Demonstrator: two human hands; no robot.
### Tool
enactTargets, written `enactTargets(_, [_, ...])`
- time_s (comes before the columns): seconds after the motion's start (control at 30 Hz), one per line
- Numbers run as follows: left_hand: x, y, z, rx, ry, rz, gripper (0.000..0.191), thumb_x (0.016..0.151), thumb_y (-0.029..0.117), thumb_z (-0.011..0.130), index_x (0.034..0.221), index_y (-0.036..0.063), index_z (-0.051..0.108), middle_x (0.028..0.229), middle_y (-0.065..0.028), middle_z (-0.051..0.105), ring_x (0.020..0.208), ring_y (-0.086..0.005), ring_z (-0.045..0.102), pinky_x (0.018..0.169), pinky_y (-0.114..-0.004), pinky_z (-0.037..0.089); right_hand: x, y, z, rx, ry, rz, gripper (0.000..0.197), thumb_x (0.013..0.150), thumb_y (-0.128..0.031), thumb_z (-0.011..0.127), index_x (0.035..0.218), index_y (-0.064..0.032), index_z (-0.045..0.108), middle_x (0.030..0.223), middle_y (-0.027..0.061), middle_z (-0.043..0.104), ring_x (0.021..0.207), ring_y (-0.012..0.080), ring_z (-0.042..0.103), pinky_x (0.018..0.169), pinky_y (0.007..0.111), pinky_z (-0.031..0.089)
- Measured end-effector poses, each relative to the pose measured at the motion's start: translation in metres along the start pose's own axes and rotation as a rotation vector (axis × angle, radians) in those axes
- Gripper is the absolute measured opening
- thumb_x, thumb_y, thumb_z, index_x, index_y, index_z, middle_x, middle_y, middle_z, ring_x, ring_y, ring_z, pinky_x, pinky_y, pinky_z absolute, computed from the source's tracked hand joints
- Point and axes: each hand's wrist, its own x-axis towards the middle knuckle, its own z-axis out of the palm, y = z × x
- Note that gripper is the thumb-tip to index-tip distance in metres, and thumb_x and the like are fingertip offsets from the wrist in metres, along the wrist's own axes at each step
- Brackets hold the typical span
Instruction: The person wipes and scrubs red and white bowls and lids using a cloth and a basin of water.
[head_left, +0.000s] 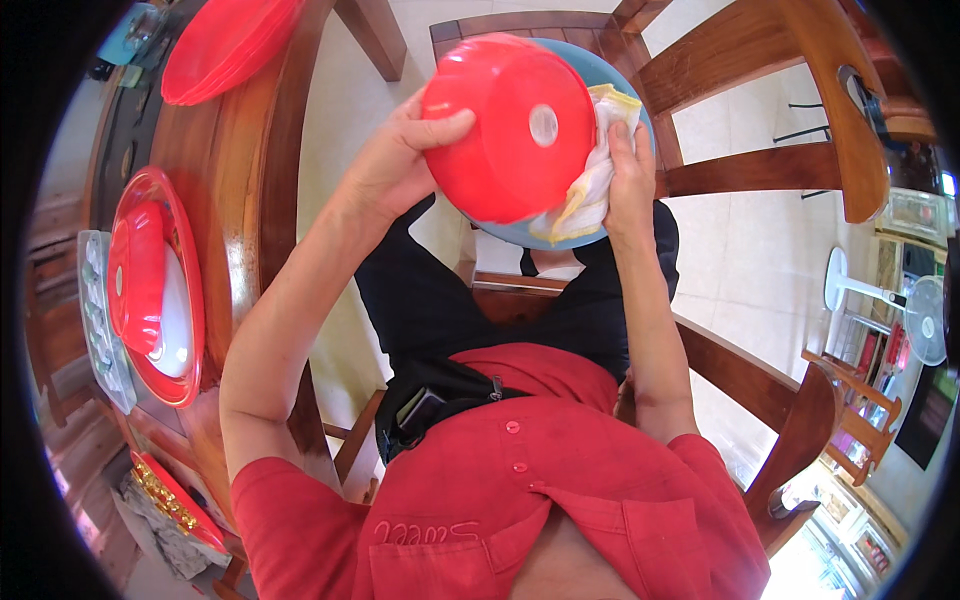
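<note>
A red plastic bowl (502, 172) is held up before me, its underside with a pale round spot turned towards my view. My left hand (405, 150) grips the rim at the left, thumb over the outer wall. At the right side, my right hand (630, 180) presses a white cloth with yellow edging (592, 187) against the bowl. Below them a blue-grey basin (634, 82) rests on a wooden chair seat (480, 28); the bowl hides most of its inside.
On the wooden table (247, 195) at left lie stacked red dishes (225, 52) and a red tray (196, 330) holding a red bowl (139, 277) and a white dish (176, 322). A clear plastic tray (97, 322) is beside it. Wooden chair backs (750, 169) and a fan (926, 319) are on the right.
</note>
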Motion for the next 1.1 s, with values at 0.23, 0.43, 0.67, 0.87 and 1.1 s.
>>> enactTargets(0.23, [0.006,0.002,-0.009,-0.303,0.152,0.151,0.046,0.084,0.004,0.060,0.125,0.0040,0.041,0.121,-0.0109,0.052,0.112,-0.0235,0.051,0.099,-0.041,0.040,-0.043,0.034,0.033,-0.520,0.010,-0.422,0.021,0.088,-0.012,0.053,0.106,-0.0015,0.051,0.129,0.0171,0.040,0.119,0.0287,0.041,0.099,0.037,0.031])
enactTargets(0.43, [0.005,-0.009,-0.008,-0.183,0.196,0.162,0.041,0.083,0.001,0.059,0.121,0.0037,0.045,0.113,-0.0115,0.056,0.101,-0.0223,0.058,0.088,-0.037,0.048,-0.052,0.030,0.081,-0.734,-0.425,-0.834,0.023,0.078,0.002,0.056,0.100,-0.0025,0.053,0.126,0.0184,0.042,0.119,0.0362,0.040,0.101,0.045,0.030])
enactTargets(0.67, [-0.007,0.002,0.015,0.111,0.027,0.268,0.044,0.079,-0.004,0.062,0.120,0.0033,0.048,0.107,-0.0064,0.060,0.097,-0.0149,0.058,0.087,-0.030,0.047,-0.037,0.006,0.057,-0.631,-0.034,-0.446,0.022,0.093,-0.016,0.048,0.108,-0.0005,0.052,0.119,0.0135,0.049,0.110,0.0247,0.048,0.096,0.034,0.035])
enactTargets(0.87, [-0.030,0.024,0.036,1.099,0.030,0.616,0.038,0.079,0.003,0.065,0.114,-0.0022,0.053,0.100,-0.0112,0.063,0.090,-0.0169,0.059,0.081,-0.031,0.045,-0.033,0.011,0.013,-0.671,0.010,-0.441,0.028,0.093,-0.020,0.051,0.114,-0.0007,0.052,0.107,0.0065,0.056,0.098,0.0132,0.051,0.088,0.027,0.039])
enactTargets(1.1, [-0.047,0.095,0.039,1.638,0.380,1.294,0.041,0.072,0.005,0.063,0.113,0.0061,0.057,0.095,-0.0137,0.063,0.082,-0.0308,0.059,0.072,-0.040,0.049,-0.043,0.015,0.004,-0.434,-0.051,-0.165,0.023,0.093,-0.018,0.050,0.109,-0.0020,0.052,0.103,0.0052,0.057,0.094,0.0116,0.052,0.085,0.025,0.041])
